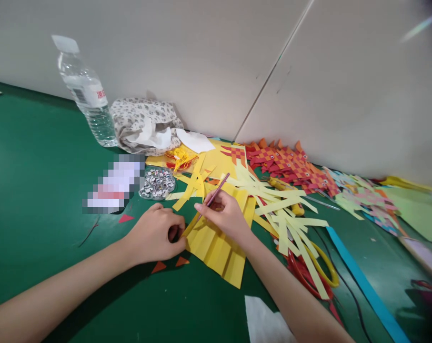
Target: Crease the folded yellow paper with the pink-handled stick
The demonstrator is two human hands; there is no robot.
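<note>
My left hand [155, 233] rests on the green table with its fingers curled, pinching the left corner of a folded yellow paper sheet [219, 247]. My right hand [225, 214] holds a thin pink pencil [214, 193] like a pen, its tip down on the same corner of the sheet. Small red paper triangles [182, 261] lie beside the left hand. Several pale yellow paper strips [283, 209] fan out to the right of my hands.
A water bottle [87, 95] and a patterned cloth pouch [144, 124] stand by the wall. A dish of googly eyes [157, 183], woven red-orange paper fish [290, 164], pastel woven pieces [366, 197], red-and-yellow scissors [316, 271], a blue strip [366, 286] and white paper [266, 324] lie about.
</note>
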